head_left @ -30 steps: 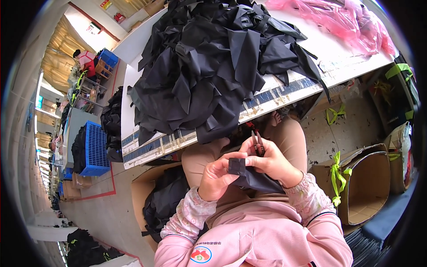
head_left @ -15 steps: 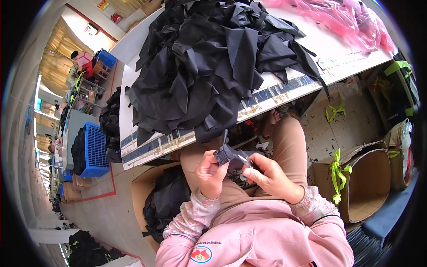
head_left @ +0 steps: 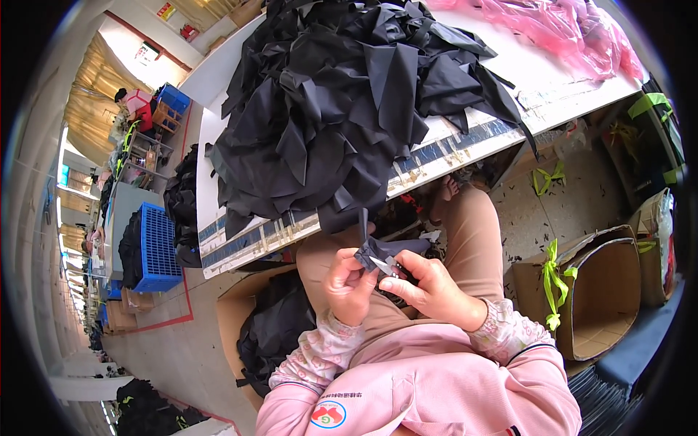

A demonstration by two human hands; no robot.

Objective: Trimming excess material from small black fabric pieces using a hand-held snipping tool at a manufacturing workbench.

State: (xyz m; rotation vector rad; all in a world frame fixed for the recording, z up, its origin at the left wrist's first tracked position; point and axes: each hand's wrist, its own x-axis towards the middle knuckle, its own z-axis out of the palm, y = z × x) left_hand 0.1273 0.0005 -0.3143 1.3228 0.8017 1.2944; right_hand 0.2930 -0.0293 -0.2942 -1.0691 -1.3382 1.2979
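Over my lap, my left hand (head_left: 349, 285) pinches a small black fabric piece (head_left: 372, 247) whose point sticks upward. My right hand (head_left: 435, 288) grips small thread snips (head_left: 384, 266) with the blades touching the fabric's edge. More black cloth lies on my thighs under both hands. A big heap of black fabric pieces (head_left: 342, 109) covers the white table (head_left: 502, 109) just in front of my knees.
Pink plastic bags (head_left: 574, 36) lie at the table's far right. An open cardboard box (head_left: 603, 291) with green straps stands at my right, another box with black cloth (head_left: 273, 327) at my left. A blue crate (head_left: 156, 247) and a distant person (head_left: 138, 105) are further left.
The hands have shifted slightly left and lowered. The fabric piece was turned so a point sticks up, and the snips now meet its edge.
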